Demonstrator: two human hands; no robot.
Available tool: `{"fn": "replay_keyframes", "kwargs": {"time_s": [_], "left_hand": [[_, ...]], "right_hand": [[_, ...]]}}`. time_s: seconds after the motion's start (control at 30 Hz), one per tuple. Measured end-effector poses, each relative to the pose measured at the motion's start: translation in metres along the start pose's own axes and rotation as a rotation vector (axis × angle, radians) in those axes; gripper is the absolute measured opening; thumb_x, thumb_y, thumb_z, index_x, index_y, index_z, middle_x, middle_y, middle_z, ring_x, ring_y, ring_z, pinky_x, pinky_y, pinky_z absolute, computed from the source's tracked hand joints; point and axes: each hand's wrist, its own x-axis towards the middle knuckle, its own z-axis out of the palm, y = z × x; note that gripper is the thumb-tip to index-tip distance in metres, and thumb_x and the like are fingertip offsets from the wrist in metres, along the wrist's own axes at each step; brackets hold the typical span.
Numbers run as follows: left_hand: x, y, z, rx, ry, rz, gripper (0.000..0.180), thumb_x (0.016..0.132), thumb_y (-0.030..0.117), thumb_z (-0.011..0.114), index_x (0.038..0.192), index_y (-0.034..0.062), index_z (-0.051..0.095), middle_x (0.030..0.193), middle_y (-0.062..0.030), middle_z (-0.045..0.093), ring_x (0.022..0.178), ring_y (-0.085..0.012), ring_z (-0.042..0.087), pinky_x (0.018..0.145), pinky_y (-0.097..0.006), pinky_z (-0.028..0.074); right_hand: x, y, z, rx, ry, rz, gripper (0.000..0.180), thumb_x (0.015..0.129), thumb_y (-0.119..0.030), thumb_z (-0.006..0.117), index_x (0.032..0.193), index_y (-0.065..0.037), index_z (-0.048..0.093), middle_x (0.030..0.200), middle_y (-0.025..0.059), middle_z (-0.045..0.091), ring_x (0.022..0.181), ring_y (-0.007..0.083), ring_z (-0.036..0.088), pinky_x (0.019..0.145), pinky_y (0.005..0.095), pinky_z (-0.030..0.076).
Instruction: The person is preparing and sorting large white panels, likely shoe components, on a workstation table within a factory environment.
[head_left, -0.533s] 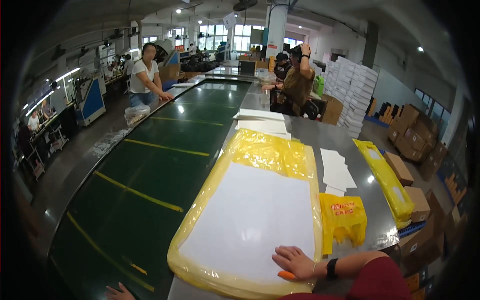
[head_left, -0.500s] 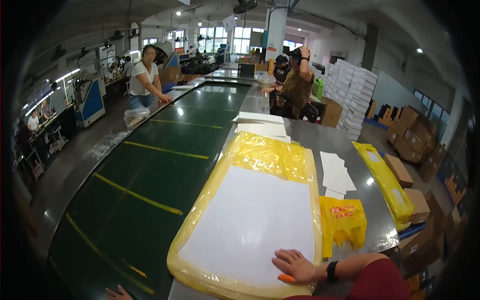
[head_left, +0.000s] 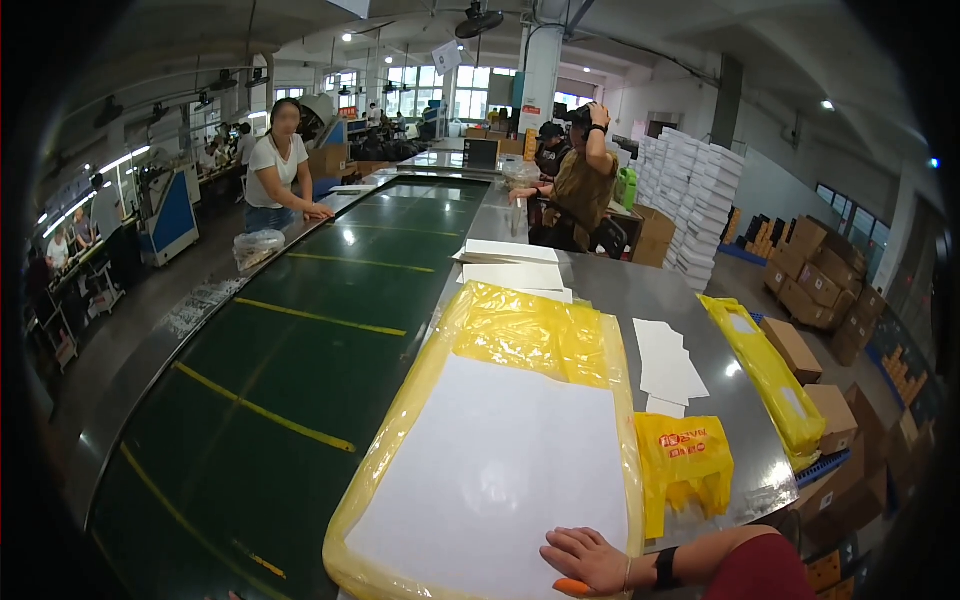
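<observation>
My right hand (head_left: 590, 562) lies flat on the lower right of a large white sheet (head_left: 490, 450), fingers stretched out, holding nothing. Its thumb has an orange covering like a finger cot, and a black band circles the wrist. Clear and yellow plastic wrapping (head_left: 540, 325) surrounds the white sheet on the metal table (head_left: 640, 285). Of my left hand only a tiny sliver shows at the bottom edge, over the green conveyor belt; its fingers are hidden. Right of the wrapped sheet lies a crumpled yellow plastic bag (head_left: 685, 460).
The green belt (head_left: 290, 370) with yellow stripes runs along the left. White cards (head_left: 665, 360) and stacked white sheets (head_left: 510, 252) lie on the table. A yellow-wrapped pack (head_left: 765, 380) lines its right edge. Two co-workers stand farther along: one left (head_left: 280, 170), one right (head_left: 590, 180).
The view has shifted a little, so the table and wrapped sheet sit lower. My left hand, whose spread fingers showed before, has nearly slipped out below. My right hand stays flat on the sheet.
</observation>
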Motion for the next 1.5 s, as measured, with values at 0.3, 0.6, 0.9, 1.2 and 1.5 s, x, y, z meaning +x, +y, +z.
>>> {"fn": "replay_keyframes", "kwargs": {"time_s": [0.3, 0.6, 0.9, 1.2, 1.5], "left_hand": [[-0.002, 0.006, -0.006, 0.024, -0.028, 0.013, 0.081, 0.090, 0.067, 0.024, 0.148, 0.0103, 0.019, 0.148, -0.0289, 0.018, 0.134, -0.0470, 0.023, 0.101, -0.064, 0.023], [0.014, 0.004, 0.004, 0.063, -0.051, 0.085, 0.083, 0.089, 0.068, 0.022, 0.147, 0.0076, 0.021, 0.146, -0.0311, 0.022, 0.133, -0.0494, 0.024, 0.103, -0.063, 0.022], [0.021, 0.006, -0.008, -0.025, -0.269, 0.111, 0.099, 0.081, 0.078, 0.024, 0.149, 0.0092, 0.005, 0.150, -0.0307, 0.003, 0.138, -0.0503, 0.004, 0.107, -0.061, 0.010], [0.026, 0.015, -0.016, -0.026, -0.377, 0.118, 0.121, 0.066, 0.091, 0.031, 0.149, 0.0093, 0.001, 0.150, -0.0308, -0.002, 0.138, -0.0506, -0.001, 0.108, -0.061, 0.008], [0.024, 0.021, -0.020, 0.003, -0.401, 0.143, 0.125, 0.063, 0.093, 0.033, 0.149, 0.0089, 0.001, 0.151, -0.0303, -0.002, 0.138, -0.0509, -0.001, 0.108, -0.061, 0.007]], "right_hand": [[-0.002, 0.000, 0.002, 0.042, -0.048, 0.019, 0.064, 0.092, -0.040, 0.045, 0.137, 0.003, 0.034, 0.142, 0.0303, 0.028, 0.133, 0.0450, 0.022, 0.108, 0.0544, 0.017], [-0.001, -0.001, 0.000, 0.047, -0.037, 0.017, 0.064, 0.090, -0.039, 0.047, 0.137, 0.003, 0.034, 0.142, 0.0302, 0.028, 0.132, 0.0450, 0.024, 0.107, 0.0548, 0.018], [-0.002, 0.001, 0.003, 0.055, -0.031, 0.021, 0.065, 0.090, -0.039, 0.048, 0.136, 0.004, 0.034, 0.141, 0.0302, 0.028, 0.132, 0.0449, 0.024, 0.107, 0.0546, 0.018], [-0.002, 0.001, 0.002, 0.067, -0.044, 0.026, 0.066, 0.089, -0.039, 0.047, 0.137, 0.004, 0.033, 0.142, 0.0302, 0.027, 0.133, 0.0439, 0.022, 0.108, 0.0543, 0.018], [-0.003, 0.002, 0.002, 0.056, -0.033, 0.012, 0.065, 0.090, -0.040, 0.047, 0.136, 0.004, 0.034, 0.141, 0.0301, 0.029, 0.133, 0.0440, 0.024, 0.107, 0.0541, 0.018]]}}
